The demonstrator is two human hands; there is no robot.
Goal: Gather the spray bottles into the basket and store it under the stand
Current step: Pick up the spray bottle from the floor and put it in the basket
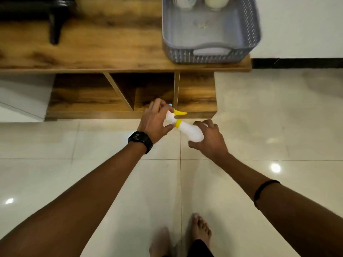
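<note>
A white spray bottle (pixel 189 131) with a yellow collar and yellow trigger lies sideways in the air above the floor, in front of the stand. My left hand (pixel 155 123) grips its spray head. My right hand (pixel 208 139) cups the bottle's body from the right, fingers curled around it. A grey lattice basket (pixel 209 54) sits on the right end of the wooden stand (pixel 92 52), with two pale bottles (pixel 216 1) at its far end. The stand's lower shelf (pixel 148 93) has open compartments beneath the top.
A black object on a foot (pixel 54 25) stands on the stand's left part. Glossy pale tiles (pixel 278 117) cover the floor, and a white wall with a dark skirting (pixel 297 63) is at the right. My bare feet (pixel 200 230) are at the bottom.
</note>
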